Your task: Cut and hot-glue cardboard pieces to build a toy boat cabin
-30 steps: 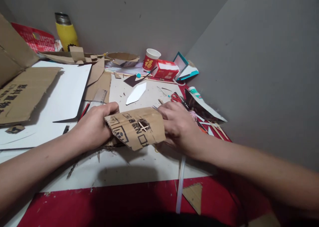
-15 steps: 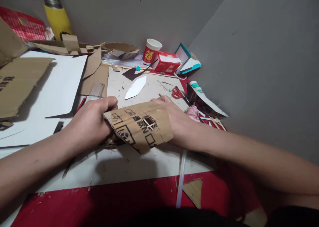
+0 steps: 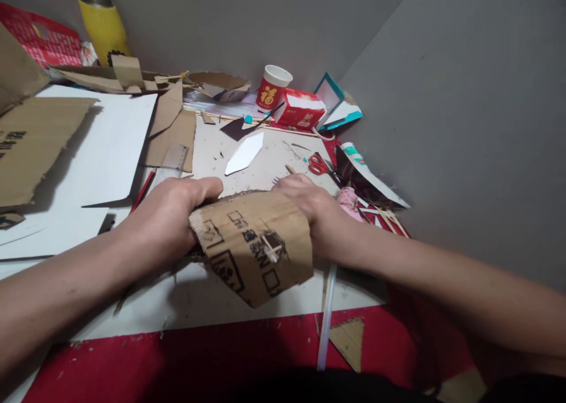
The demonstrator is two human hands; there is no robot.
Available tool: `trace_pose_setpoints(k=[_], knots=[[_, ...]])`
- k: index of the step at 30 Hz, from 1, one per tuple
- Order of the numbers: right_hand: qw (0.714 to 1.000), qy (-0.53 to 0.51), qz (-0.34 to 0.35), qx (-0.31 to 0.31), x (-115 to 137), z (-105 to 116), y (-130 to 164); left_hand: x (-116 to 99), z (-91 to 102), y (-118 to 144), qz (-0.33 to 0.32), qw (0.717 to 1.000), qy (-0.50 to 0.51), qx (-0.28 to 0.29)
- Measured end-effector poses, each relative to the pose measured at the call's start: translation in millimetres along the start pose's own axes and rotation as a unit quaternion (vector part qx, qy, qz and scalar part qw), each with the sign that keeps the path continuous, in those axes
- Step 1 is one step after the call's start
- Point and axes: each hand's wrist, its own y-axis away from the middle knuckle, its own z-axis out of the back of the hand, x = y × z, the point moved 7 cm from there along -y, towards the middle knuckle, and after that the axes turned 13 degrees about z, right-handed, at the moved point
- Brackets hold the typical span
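Where the head view looks down on the work, I hold the printed cardboard piece (image 3: 256, 247) between both hands, its near flap bent down toward me over the white board (image 3: 212, 297), so that the fold seems to run along the line my hands pin. My left hand (image 3: 170, 220) is closed narrow on the piece's left edge, thumb on top, probably to steady it. My right hand (image 3: 309, 205) lies along its far right edge; its fingers are partly hidden behind the card, so I cannot tell how firmly they grip. Beyond the piece lie a white paper cut-out (image 3: 244, 154) and a metal ruler (image 3: 170, 162); to its far right, red scissors (image 3: 317, 165); farther back, a red paper cup (image 3: 272, 88) and red box (image 3: 299, 109). To the piece's far left stands a yellow flask (image 3: 102, 23).
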Motion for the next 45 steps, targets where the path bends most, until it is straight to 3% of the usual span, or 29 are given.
trace_pose_setpoints(k=[4, 6, 8, 9, 11, 14, 16, 17, 23, 30, 36, 40, 45], knots=[[0.997, -0.023, 0.000, -0.068, 2.7, 26.3, 11.6, -5.9, -0.7, 3.8, -0.057, 0.998, 0.001, -0.001], [0.988, -0.065, -0.079, -0.114, -5.5, 39.1, 18.8, -7.3, 0.9, 5.4, -0.076, 0.997, -0.010, -0.015], [0.956, -0.180, -0.200, -0.119, -16.1, 37.9, 26.5, -7.7, 1.6, 6.1, -0.083, 0.996, -0.021, -0.018], [0.925, -0.265, -0.254, -0.101, -17.8, 30.2, 29.4, -7.7, 1.8, 6.2, -0.083, 0.996, -0.022, -0.018], [0.835, -0.446, -0.320, -0.045, -10.2, 9.3, 30.9, -7.6, 1.6, 5.9, -0.083, 0.996, -0.020, -0.013], [0.700, -0.621, -0.352, -0.027, 4.8, -10.2, 26.7, -6.1, 1.5, 4.6, -0.085, 0.996, -0.020, -0.015], [0.649, -0.668, -0.361, -0.050, 5.9, -16.4, 23.3, -4.5, 0.6, 3.8, -0.090, 0.996, -0.023, -0.011], [0.641, -0.675, -0.361, -0.063, 4.4, -18.0, 21.7, -3.3, 0.5, 3.4, -0.090, 0.996, -0.023, -0.010], [0.720, -0.589, -0.329, -0.162, -11.0, -12.1, 14.7, 3.0, 2.8, 2.7, -0.052, 0.998, -0.042, -0.003], [0.750, -0.543, -0.317, -0.206, -7.1, -8.3, 11.7, 1.9, 3.7, 1.5, -0.035, 0.998, -0.038, 0.024], [0.780, -0.507, -0.326, -0.167, -1.7, -13.6, 18.9, 4.6, 2.5, 0.1, -0.040, 0.999, -0.017, 0.017], [0.781, -0.505, -0.333, -0.152, 2.7, -13.5, 22.5, 4.8, 1.6, 0.2, -0.047, 0.999, -0.006, 0.015], [0.748, -0.545, -0.353, -0.138, 6.2, -19.0, 25.3, 3.9, 2.4, 1.2, -0.048, 0.999, 0.010, 0.011]])
